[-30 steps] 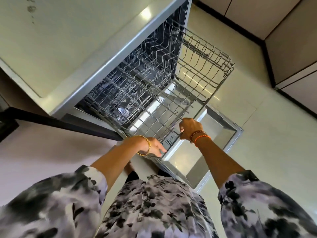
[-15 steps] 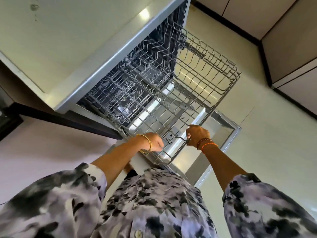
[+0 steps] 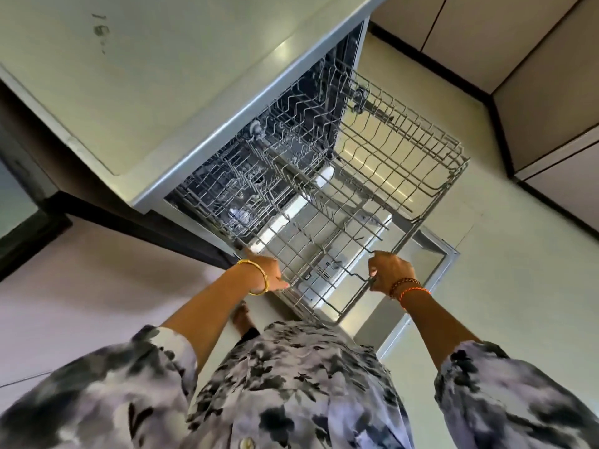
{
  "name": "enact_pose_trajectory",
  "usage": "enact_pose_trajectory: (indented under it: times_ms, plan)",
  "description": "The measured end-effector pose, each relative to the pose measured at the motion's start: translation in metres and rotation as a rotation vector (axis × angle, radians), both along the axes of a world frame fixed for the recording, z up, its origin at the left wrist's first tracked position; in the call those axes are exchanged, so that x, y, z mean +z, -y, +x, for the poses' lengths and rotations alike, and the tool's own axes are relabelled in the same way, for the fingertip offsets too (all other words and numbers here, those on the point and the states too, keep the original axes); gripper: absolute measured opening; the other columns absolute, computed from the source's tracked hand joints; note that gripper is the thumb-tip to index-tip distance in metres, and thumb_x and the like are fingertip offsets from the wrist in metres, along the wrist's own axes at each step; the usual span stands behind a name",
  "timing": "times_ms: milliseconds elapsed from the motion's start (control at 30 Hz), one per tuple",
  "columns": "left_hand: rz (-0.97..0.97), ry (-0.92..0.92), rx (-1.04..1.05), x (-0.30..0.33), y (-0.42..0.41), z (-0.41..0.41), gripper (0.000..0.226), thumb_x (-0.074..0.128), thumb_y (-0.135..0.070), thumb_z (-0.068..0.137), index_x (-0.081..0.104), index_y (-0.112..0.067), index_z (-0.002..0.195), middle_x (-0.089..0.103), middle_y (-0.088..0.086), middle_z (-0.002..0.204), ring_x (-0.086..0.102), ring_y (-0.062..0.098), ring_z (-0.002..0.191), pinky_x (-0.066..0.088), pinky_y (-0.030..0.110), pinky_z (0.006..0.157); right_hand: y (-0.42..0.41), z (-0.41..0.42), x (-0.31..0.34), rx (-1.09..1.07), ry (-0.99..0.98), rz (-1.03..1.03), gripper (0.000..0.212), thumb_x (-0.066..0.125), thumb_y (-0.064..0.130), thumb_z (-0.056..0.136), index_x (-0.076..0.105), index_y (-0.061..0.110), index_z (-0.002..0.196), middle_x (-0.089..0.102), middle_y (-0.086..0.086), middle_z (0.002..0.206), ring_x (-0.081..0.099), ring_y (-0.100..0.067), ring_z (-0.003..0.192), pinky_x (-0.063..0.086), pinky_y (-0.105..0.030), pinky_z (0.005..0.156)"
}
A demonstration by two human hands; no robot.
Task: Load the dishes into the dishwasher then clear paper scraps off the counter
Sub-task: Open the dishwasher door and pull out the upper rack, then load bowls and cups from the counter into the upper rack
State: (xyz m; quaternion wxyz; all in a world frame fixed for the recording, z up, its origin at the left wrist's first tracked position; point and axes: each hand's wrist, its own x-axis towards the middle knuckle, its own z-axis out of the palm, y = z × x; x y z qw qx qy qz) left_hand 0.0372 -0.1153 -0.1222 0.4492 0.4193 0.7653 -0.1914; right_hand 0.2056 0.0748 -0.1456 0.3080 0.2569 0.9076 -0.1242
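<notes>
The dishwasher (image 3: 343,69) stands open under the counter, its door (image 3: 431,254) folded down flat. A grey wire rack (image 3: 372,176) holding no dishes is slid out over the door. My right hand (image 3: 390,272) grips the rack's front wire at its near right corner. My left hand (image 3: 267,273) lies at the rack's near left corner, fingers pointing along the front edge; whether it grips the wire I cannot tell. A second wire rack (image 3: 246,186) sits deeper inside the tub. No dishes or paper scraps are in view.
The pale counter top (image 3: 146,76) runs along the upper left, with a small dark smudge on it. Cabinet fronts (image 3: 551,92) with a dark plinth line the far right. Pale floor tiles (image 3: 518,319) lie around the door. My patterned shirt fills the bottom.
The rack has slid further out of the dishwasher toward me, with both hands moving along at its front edge.
</notes>
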Motion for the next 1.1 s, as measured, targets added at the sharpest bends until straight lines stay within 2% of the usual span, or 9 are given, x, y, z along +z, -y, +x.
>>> enact_pose_trajectory:
  times_ms: [167, 267, 333, 467, 567, 767, 867, 933, 1100]
  plan:
    - [0.036, 0.001, -0.005, -0.003, 0.0, 0.01, 0.046, 0.034, -0.044, 0.097, 0.062, -0.008, 0.094, 0.06, 0.01, 0.084, 0.05, 0.02, 0.074, 0.04, 0.03, 0.073, -0.001, 0.003, 0.0, -0.009, 0.025, 0.009, 0.034, 0.069, 0.027, 0.081, 0.06, 0.017, 0.112, 0.053, 0.0, 0.123, 0.054, -0.021, 0.115, 0.05, -0.034, 0.09]
    - [0.018, -0.021, -0.043, -0.001, 0.001, 0.013, 0.05, 0.03, -0.044, 0.098, 0.06, -0.005, 0.105, 0.061, 0.013, 0.103, 0.057, 0.026, 0.096, 0.041, 0.039, 0.093, 0.001, 0.004, -0.004, 0.002, 0.034, 0.025, 0.034, 0.069, 0.026, 0.081, 0.059, 0.018, 0.113, 0.053, 0.0, 0.122, 0.053, -0.02, 0.114, 0.051, -0.034, 0.089]
    - [0.029, -0.037, -0.063, -0.003, 0.002, 0.013, 0.051, 0.029, -0.044, 0.098, 0.06, -0.004, 0.106, 0.062, 0.013, 0.112, 0.057, 0.026, 0.102, 0.04, 0.039, 0.094, 0.004, 0.005, -0.007, 0.045, 0.029, 0.07, 0.03, 0.064, 0.022, 0.084, 0.058, 0.018, 0.113, 0.054, 0.0, 0.122, 0.051, -0.019, 0.115, 0.051, -0.033, 0.087]
    - [0.14, -0.04, -0.012, -0.006, 0.0, 0.013, 0.041, 0.036, -0.04, 0.097, 0.064, -0.011, 0.108, 0.063, 0.006, 0.108, 0.057, 0.021, 0.096, 0.041, 0.029, 0.084, 0.007, 0.007, -0.011, 0.247, -0.001, 0.171, 0.03, 0.054, 0.019, 0.09, 0.053, 0.014, 0.12, 0.051, -0.002, 0.124, 0.038, -0.02, 0.123, 0.049, -0.032, 0.086]
    - [0.211, -0.054, 0.047, -0.005, 0.002, 0.018, 0.033, 0.042, -0.037, 0.096, 0.064, -0.017, 0.11, 0.063, 0.002, 0.116, 0.058, 0.02, 0.103, 0.042, 0.031, 0.092, 0.005, 0.001, -0.007, 0.487, 0.079, 0.233, 0.034, 0.056, 0.024, 0.09, 0.054, 0.014, 0.123, 0.047, -0.002, 0.127, 0.035, -0.022, 0.123, 0.049, -0.031, 0.088]
    - [0.302, -0.088, 0.152, -0.008, 0.009, 0.01, 0.026, 0.046, -0.033, 0.094, 0.065, -0.022, 0.108, 0.063, 0.0, 0.117, 0.059, 0.019, 0.105, 0.044, 0.03, 0.093, -0.007, -0.039, 0.003, 0.561, 0.312, -0.055, 0.068, 0.076, 0.045, 0.07, 0.051, 0.021, 0.129, 0.05, -0.002, 0.133, 0.04, -0.023, 0.126, 0.042, -0.036, 0.097]
    - [0.506, -0.138, 0.236, -0.007, 0.016, 0.008, 0.021, 0.048, -0.023, 0.092, 0.068, -0.017, 0.099, 0.064, 0.005, 0.109, 0.059, 0.024, 0.1, 0.045, 0.031, 0.087, -0.006, -0.044, 0.006, 0.363, 0.142, -0.203, 0.058, 0.076, 0.039, 0.073, 0.056, 0.017, 0.123, 0.055, -0.002, 0.129, 0.05, -0.022, 0.12, 0.041, -0.03, 0.098]
    - [0.776, -0.14, 0.369, -0.003, 0.022, 0.007, 0.025, 0.047, -0.018, 0.089, 0.07, -0.007, 0.093, 0.066, 0.012, 0.097, 0.061, 0.029, 0.09, 0.049, 0.034, 0.08, -0.002, -0.046, 0.01, 0.203, -0.094, -0.227, 0.043, 0.072, 0.033, 0.078, 0.06, 0.016, 0.116, 0.055, -0.003, 0.123, 0.052, -0.021, 0.114, 0.041, -0.029, 0.091]
    - [1.373, -0.279, 0.472, 0.029, 0.04, -0.006, 0.029, 0.044, -0.018, 0.087, 0.067, 0.0, 0.089, 0.066, 0.016, 0.08, 0.057, 0.019, 0.073, 0.046, 0.031, 0.067, 0.043, -0.065, 0.031, -0.321, -1.042, -0.262, 0.014, 0.068, 0.01, 0.08, 0.055, 0.013, 0.086, 0.044, 0.011, 0.081, 0.046, -0.006, 0.066, 0.042, -0.021, 0.06]
